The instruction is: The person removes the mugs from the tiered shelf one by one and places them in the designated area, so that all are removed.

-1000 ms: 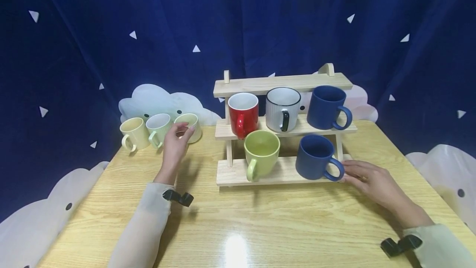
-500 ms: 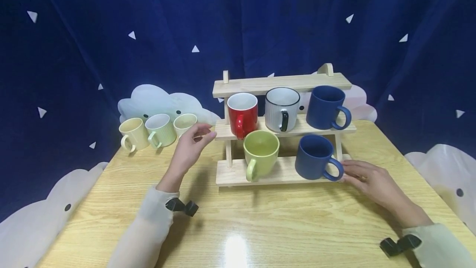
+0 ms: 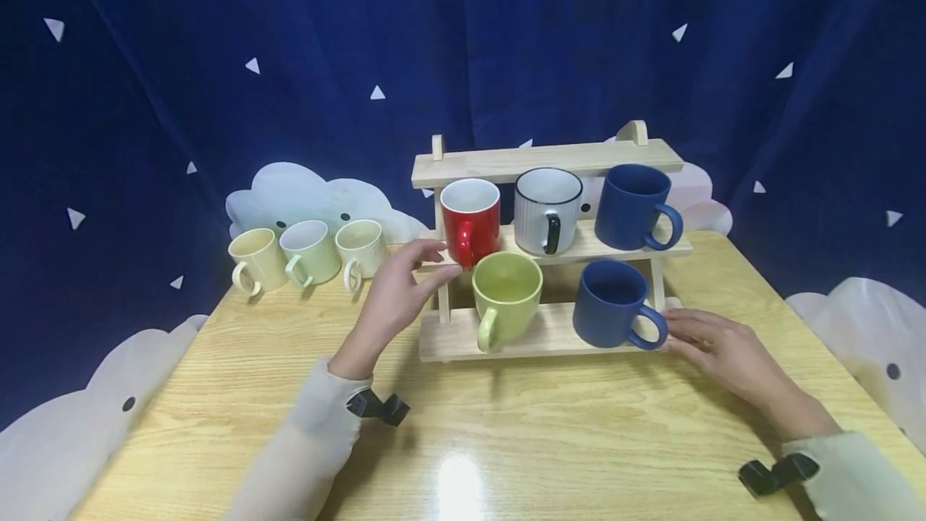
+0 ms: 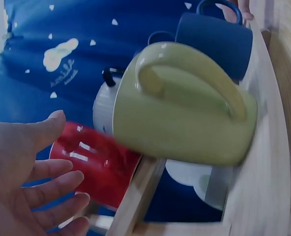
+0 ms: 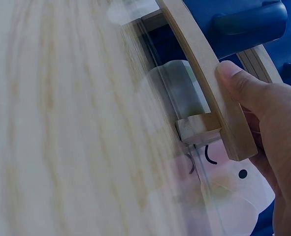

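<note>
My left hand (image 3: 396, 289) reaches to the left end of a wooden display shelf (image 3: 450, 338), fingers spread beside the red mug (image 3: 473, 223) on the middle tier. In the left wrist view its fingertips overlap the red mug, and nothing is held. On the lower tier a green mug (image 3: 508, 296) stands just right of this hand. My right hand (image 3: 723, 354) pinches the right end of the lower board (image 5: 229, 118), thumb on top and fingers behind it. Beside those fingers sits a blue mug (image 3: 611, 304), its handle pointing toward them.
A white mug with black rim (image 3: 547, 211) and another blue mug (image 3: 633, 207) share the middle tier. At the table's back left stand a yellow mug (image 3: 259, 262), a pale green mug (image 3: 311, 254) and a cream mug (image 3: 362, 249). A blue curtain (image 3: 325, 38) hangs behind.
My left hand has moved right, away from the cream mug, to the red mug at the shelf. My right hand stays on the board's end.
</note>
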The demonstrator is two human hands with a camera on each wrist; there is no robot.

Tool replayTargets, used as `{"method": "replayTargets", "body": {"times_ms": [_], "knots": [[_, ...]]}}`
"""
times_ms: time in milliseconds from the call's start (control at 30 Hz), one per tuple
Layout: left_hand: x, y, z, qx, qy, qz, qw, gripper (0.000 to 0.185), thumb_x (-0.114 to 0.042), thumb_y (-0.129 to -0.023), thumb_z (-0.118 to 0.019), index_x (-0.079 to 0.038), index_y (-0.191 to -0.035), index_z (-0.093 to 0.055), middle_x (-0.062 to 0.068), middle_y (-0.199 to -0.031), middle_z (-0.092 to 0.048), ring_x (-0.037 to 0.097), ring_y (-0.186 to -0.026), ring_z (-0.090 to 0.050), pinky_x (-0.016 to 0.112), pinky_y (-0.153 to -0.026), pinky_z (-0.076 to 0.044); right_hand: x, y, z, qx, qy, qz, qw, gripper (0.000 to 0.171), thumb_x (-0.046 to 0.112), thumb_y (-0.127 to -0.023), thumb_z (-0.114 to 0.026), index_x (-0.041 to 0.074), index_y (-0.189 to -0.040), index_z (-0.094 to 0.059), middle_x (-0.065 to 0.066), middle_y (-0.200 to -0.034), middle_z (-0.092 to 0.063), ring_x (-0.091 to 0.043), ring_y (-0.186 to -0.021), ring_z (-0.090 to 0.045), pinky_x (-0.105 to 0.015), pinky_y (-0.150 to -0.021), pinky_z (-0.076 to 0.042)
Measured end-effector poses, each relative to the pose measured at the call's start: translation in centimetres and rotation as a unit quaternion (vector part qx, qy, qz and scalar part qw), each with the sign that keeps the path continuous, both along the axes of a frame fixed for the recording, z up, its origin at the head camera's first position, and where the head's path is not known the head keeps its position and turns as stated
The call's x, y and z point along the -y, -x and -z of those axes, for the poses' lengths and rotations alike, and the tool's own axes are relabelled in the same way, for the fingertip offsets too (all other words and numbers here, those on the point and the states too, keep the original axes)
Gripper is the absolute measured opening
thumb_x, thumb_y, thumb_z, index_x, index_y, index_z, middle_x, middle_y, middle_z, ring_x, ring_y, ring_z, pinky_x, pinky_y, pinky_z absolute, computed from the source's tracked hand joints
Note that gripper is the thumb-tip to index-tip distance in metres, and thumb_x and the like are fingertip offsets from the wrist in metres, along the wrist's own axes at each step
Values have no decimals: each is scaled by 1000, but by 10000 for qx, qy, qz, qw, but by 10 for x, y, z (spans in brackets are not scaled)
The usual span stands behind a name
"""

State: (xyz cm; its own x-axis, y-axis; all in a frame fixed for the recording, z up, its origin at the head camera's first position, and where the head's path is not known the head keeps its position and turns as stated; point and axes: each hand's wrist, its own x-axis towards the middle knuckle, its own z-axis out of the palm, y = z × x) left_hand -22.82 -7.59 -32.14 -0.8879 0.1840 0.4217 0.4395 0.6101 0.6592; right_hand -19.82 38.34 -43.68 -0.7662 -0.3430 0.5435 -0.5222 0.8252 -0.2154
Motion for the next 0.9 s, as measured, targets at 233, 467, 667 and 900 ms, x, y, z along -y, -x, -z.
{"method": "replayTargets", "body": {"times_ms": [233, 467, 667, 900], "knots": [[-18, 3, -6, -59, -121, 13, 9999, 38, -34, -87, -75, -11, -116, -65, 1, -98, -70, 19, -98, -65, 42, -93, -49, 0, 2, 1, -88, 96, -71, 9999, 34, 21, -74, -86, 16, -106, -76, 0, -114, -70, -31, -107, -64, -2, -100, -20], [-29, 5, -6, -72, -72, -309, 9995, 33, -37, -90, -72, -13, -111, -65, 1, -91, -70, 19, -91, -65, 37, -80, -54, 0, 1, 2, -154, 89, -128, 9998, 34, 19, -72, -86, 15, -105, -76, 0, -113, -70, -31, -105, -64, -1, -99, -18], [-32, 3, -5, -857, 613, -620, 9925, 26, -34, -94, -67, -12, -107, -66, 1, -88, -72, 18, -77, -65, 33, -65, -50, 2, 0, 3, -236, 95, -168, 9995, 36, 17, -70, -87, 15, -104, -76, -1, -112, -71, -31, -103, -65, -1, -99, -19], [-25, 3, -9, -1240, 900, -1000, 9831, 20, -24, -93, -63, -7, -103, -68, 4, -87, -73, 23, -67, -65, 34, -57, -47, 1, 0, 2, -126, 13, -32, 9999, 34, 24, -74, -86, 18, -106, -76, 0, -114, -70, -31, -105, -64, -6, -100, -27]]}}
